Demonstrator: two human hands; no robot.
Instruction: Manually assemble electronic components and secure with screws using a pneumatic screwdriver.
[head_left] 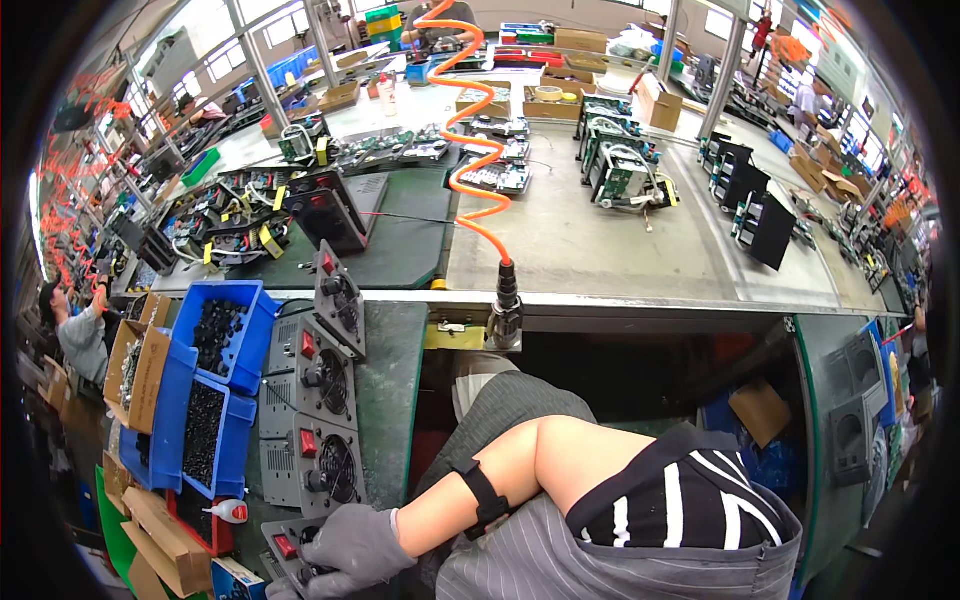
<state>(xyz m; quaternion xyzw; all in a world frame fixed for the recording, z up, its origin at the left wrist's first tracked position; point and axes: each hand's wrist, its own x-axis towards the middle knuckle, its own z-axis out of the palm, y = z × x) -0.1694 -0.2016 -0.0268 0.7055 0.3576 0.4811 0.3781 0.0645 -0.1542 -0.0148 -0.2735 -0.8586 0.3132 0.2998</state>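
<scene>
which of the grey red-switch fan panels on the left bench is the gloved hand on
The lowest in the picture: the gloved hand partly covers it, while the other three show no hand on them.

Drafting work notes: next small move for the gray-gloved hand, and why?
I'd probably ease the gray-gloved right hand back slightly from the nearest gray rectangular panel with its red switch: the glove hides part of its face, so its fittings can't be fully checked against the similar gray panels beyond.
</scene>
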